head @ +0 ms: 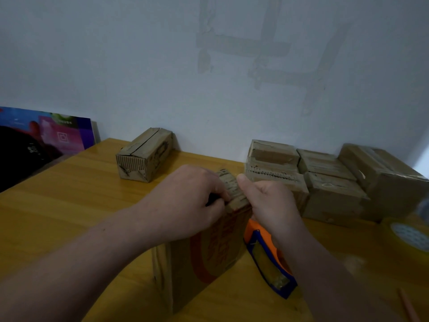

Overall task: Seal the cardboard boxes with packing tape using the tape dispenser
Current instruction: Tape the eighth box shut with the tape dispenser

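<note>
Both hands are at the top end of the tall brown cardboard box with orange print (pixel 209 247), which stands upright on the yellow wooden worktop (pixel 69 205) in the near middle of our view. The left hand (pixel 190 198) has its fingers curled over the top flaps from the left. The right hand (pixel 269 201) pinches them from the right, thumb up against the cardboard.

The orange and blue tape dispenser (pixel 269 259) lies on the worktop just beside the box, under the right wrist and in neither hand. So we judge this box is being held closed but is not yet taped.

The cluster of brown cardboard boxes (pixel 325 182) along the wall at the right looks glossy with tape, and we take those as sealed. The lone brown cardboard box (pixel 144 154) at the back left shows a dark open seam along its top, so we think it is waiting for tape.
</note>
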